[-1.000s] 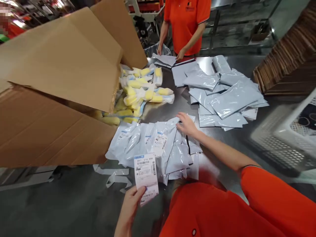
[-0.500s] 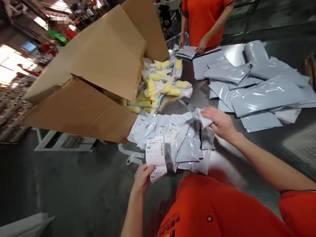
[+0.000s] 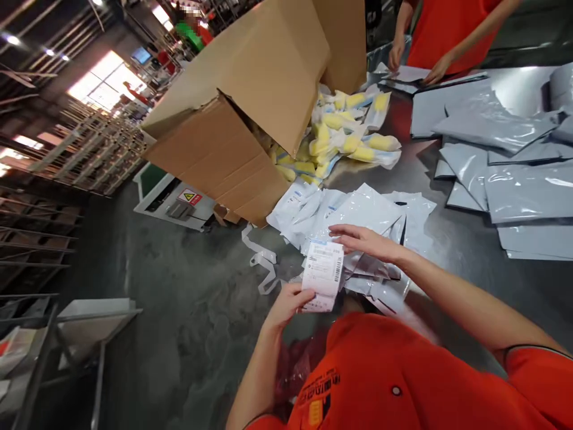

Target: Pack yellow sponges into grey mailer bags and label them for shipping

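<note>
My left hand (image 3: 290, 301) pinches a strip of printed shipping labels (image 3: 323, 272) near its lower end, thumb on top. Barcodes and small text show on the strip. My right hand (image 3: 364, 242) lies with fingers stretched out at the label's upper right corner, over the pile of grey mailer bags (image 3: 369, 206). Whether its fingertips touch the label or a bag cannot be made out. Several bags in this pile overlap at the table edge, and some carry labels. A curled pale paper strip (image 3: 264, 257) hangs off the edge to the left of the pile.
A large cardboard box (image 3: 224, 155) lies tipped on its side, with yellow items in clear wrappers (image 3: 351, 140) spilling out. More grey mailers (image 3: 528, 191) are heaped on the metal table at right. Across the table, a co-worker's hands (image 3: 436, 70) handle flat bags.
My right hand has come left from the bags' right side to the label, and the crumpled piece it held is no longer in it. The left hand still holds the strip; the view has shifted left.
</note>
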### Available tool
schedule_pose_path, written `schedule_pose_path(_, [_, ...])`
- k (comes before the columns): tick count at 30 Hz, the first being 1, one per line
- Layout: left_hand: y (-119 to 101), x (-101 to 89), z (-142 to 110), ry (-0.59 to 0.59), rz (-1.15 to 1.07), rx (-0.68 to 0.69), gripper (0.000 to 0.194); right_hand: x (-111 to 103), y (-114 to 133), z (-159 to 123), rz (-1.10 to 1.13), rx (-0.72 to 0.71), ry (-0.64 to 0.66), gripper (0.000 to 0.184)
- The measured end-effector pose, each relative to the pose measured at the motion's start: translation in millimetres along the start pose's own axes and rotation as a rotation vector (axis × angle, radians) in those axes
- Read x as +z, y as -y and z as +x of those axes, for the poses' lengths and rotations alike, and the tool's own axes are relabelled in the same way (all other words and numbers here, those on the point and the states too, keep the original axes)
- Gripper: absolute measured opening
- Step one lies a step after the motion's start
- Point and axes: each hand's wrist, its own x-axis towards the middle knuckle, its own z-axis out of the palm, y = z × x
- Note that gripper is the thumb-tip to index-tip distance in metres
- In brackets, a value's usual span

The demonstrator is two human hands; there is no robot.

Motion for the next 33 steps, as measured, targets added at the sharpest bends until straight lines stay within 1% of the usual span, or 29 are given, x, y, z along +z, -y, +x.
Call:
schedule_pose_path(1, [-0.5, 2.4, 1.2, 0.046, 0.015, -0.001, 0.041, 1.9, 4.7, -0.7, 0.047, 0.063, 0.051, 0.048])
schedule_pose_path(2, [-2.2, 4.5, 2.1, 0.086, 0.021, 0.001, 0.04, 5.5, 7.1, -2.2, 0.061, 0.11, 0.071, 0.046])
schedule_pose_path(4, [-8.8, 8.2, 3.7, 0.13, -0.005, 0.039, 0.04, 15.8, 7.3, -7.7, 0.044, 0.157, 0.03, 0.038])
schedule_pose_path(5, [-13.3, 10.1, 4.8, 0.131, -0.039, 0.077, 0.049, 22.0, 6.5, -11.7, 0.024, 0.157, -0.002, 0.036])
schedule_pose_path(6, [-18.4, 12.5, 6.4, 0.121, -0.077, 0.12, 0.063, 28.4, 5.9, -16.1, -0.006, 0.146, -0.025, 0.035])
schedule_pose_path(7, [-23.8, 15.5, 8.7, 0.094, -0.107, 0.16, 0.071, 35.0, 5.8, -20.9, -0.048, 0.125, -0.036, 0.035])
schedule_pose_path(8, [-29.3, 19.2, 11.5, 0.056, -0.118, 0.186, 0.069, 41.6, 6.4, -25.6, -0.103, 0.096, -0.039, 0.034])
schedule_pose_path(9, [-34.5, 23.5, 14.9, 0.014, -0.106, 0.196, 0.057, 47.8, 7.6, -30.1, -0.168, 0.062, -0.052, 0.033])
schedule_pose_path(10, [-39.3, 28.1, 18.6, -0.027, -0.072, 0.198, 0.04, 53.3, 9.2, -34.2, -0.237, 0.028, -0.081, 0.031])
schedule_pose_path(11, [-43.2, 32.7, 22.3, -0.066, -0.024, 0.201, 0.028, 57.6, 10.8, -37.6, -0.308, 0.006, -0.118, 0.03])
schedule_pose_path(12, [-46.2, 36.6, 25.9, -0.095, 0.024, 0.207, 0.027, 60.1, 12.2, -40.2, -0.376, -0.007, -0.156, 0.03])
schedule_pose_path(13, [-48.0, 39.5, 29.3, -0.111, 0.065, 0.214, 0.032, 59.9, 13.2, -41.8, -0.44, -0.015, -0.185, 0.029])
schedule_pose_path(15, [-47.7, 40.4, 35.3, -0.109, 0.115, 0.211, 0.036, 49.2, 13.1, -41.4, -0.543, -0.027, -0.224, 0.029])
schedule_pose_path(16, [-45.7, 37.9, 37.8, -0.093, 0.131, 0.196, 0.034, 38.1, 11.8, -39.2, -0.577, -0.036, -0.264, 0.03])
schedule_pose_path(17, [-42.7, 33.6, 40.0, -0.07, 0.145, 0.169, 0.031, 23.4, 9.6, -35.5, -0.598, -0.048, -0.332, 0.029])
schedule_pose_path(19, [-35.0, 20.3, 42.8, -0.009, 0.171, 0.087, 0.027, -12.3, 1.6, -24.2, -0.61, -0.038, -0.548, 0.026])
schedule_pose_path(20, [-30.7, 11.9, 43.3, 0.013, 0.182, 0.042, 0.028, -30.3, -4.3, -16.9, -0.613, -0.008, -0.656, 0.024])
schedule_pose_path(21, [-26.4, 2.9, 43.2, 0.023, 0.186, 0.0, 0.029, -46.3, -11.3, -9.1, -0.623, 0.035, -0.736, 0.023])
schedule_pose_path(22, [-22.1, -6.4, 42.6, 0.011, 0.175, -0.03, 0.031, -59.0, -19.3, -1.5, -0.646, 0.096, -0.77, 0.023])
schedule_pose_path(23, [-18.0, -15.6, 41.6, -0.02, 0.147, -0.043, 0.032, -67.8, -27.6, 5.5, -0.69, 0.167, -0.757, 0.026])
schedule_pose_path(25, [-10.0, -33.0, 38.7, -0.108, 0.067, -0.03, 0.035, -73.7, -42.8, 15.4, -0.845, 0.313, -0.615, 0.036])
schedule_pose_path(27, [-3.4, -47.0, 35.3, -0.19, -0.014, -0.012, 0.036, -70.0, -51.7, 18.6, -1.04, 0.418, -0.463, 0.048])
schedule_pose_path(28, [-1.1, -51.9, 33.7, -0.219, -0.041, -0.011, 0.036, -67.2, -53.0, 18.1, -1.129, 0.463, -0.431, 0.057])
schedule_pose_path(29, [0.2, -55.2, 32.3, -0.241, -0.06, -0.011, 0.036, -64.5, -52.6, 16.7, -1.198, 0.493, -0.437, 0.066])
schedule_pose_path(30, [0.1, -56.6, 31.4, -0.254, -0.074, -0.011, 0.036, -61.8, -51.0, 15.0, -1.242, 0.5, -0.475, 0.075])
schedule_pose_path(31, [-1.4, -56.2, 31.3, -0.255, -0.087, -0.006, 0.035, -58.5, -49.3, 13.6, -1.259, 0.472, -0.523, 0.082])
schedule_pose_path(33, [-8.5, -50.6, 34.3, -0.225, -0.1, 0.007, 0.034, -46.1, -48.5, 12.5, -1.249, 0.321, -0.557, 0.084])
